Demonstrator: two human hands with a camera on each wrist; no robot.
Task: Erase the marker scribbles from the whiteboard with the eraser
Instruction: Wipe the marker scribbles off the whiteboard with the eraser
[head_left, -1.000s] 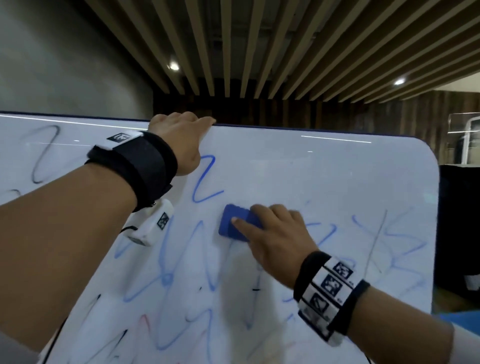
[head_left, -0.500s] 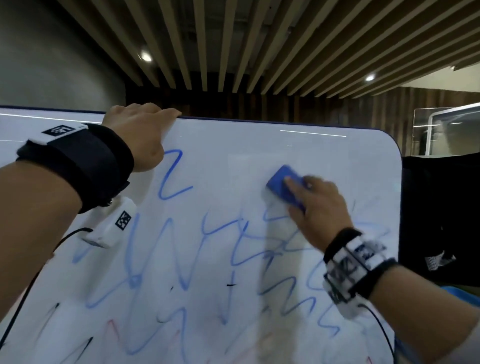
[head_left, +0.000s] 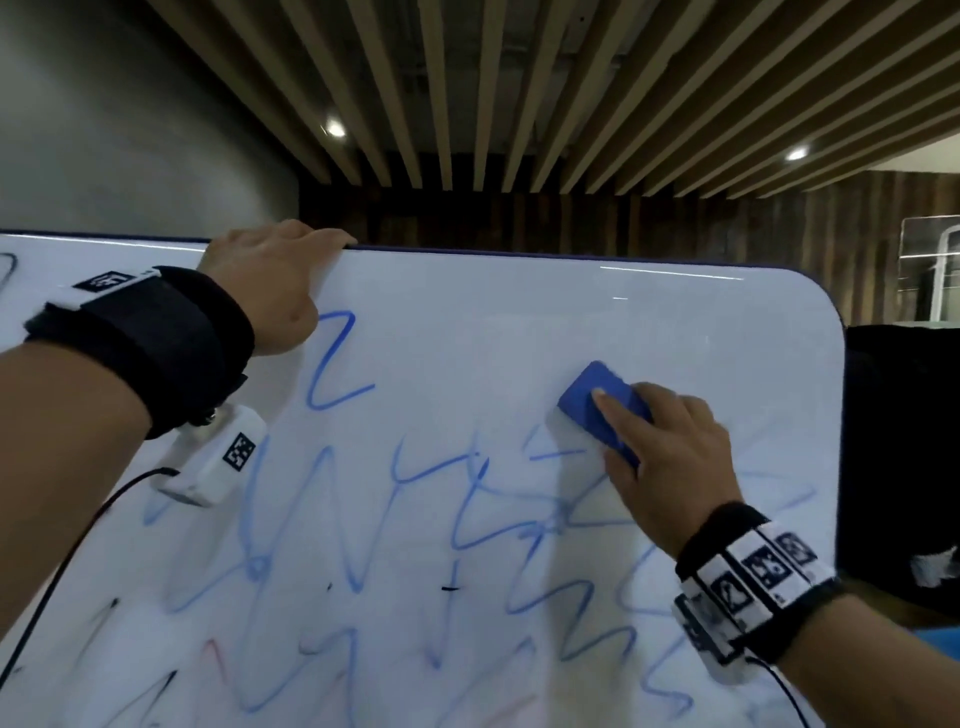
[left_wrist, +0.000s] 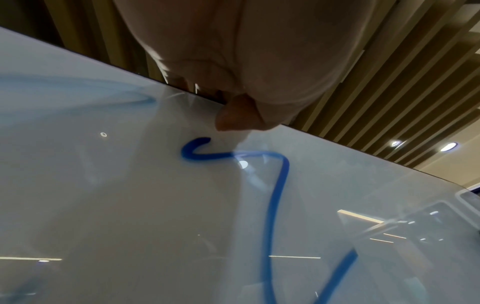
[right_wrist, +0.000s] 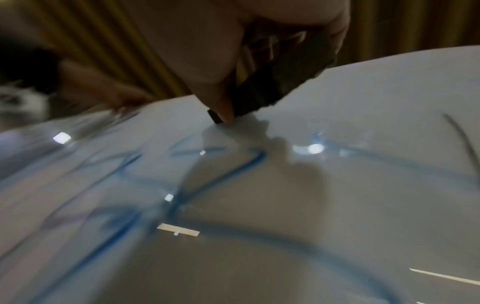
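Note:
A whiteboard (head_left: 519, 322) fills the lower head view, covered with blue marker scribbles (head_left: 332, 364) and some faint black and red ones lower down. My right hand (head_left: 670, 457) grips a blue eraser (head_left: 597, 405) and presses it flat on the board's upper right area. In the right wrist view the eraser (right_wrist: 275, 82) looks dark under my thumb, against the board (right_wrist: 363, 102). My left hand (head_left: 270, 275) holds the board's top edge, fingers curled over it, thumb on the front. The left wrist view shows the thumb tip (left_wrist: 233, 117) just above a blue squiggle (left_wrist: 275, 185).
The board's rounded right corner (head_left: 826, 312) ends beside a dark object (head_left: 904, 467). Behind the board are a grey wall and a slatted wooden ceiling (head_left: 519, 93). A wrist camera's cable (head_left: 67, 561) hangs in front of the board's left part.
My right hand swept the eraser from the board's middle to its upper right, leaving wiped, paler strokes. The left hand stayed on the top edge.

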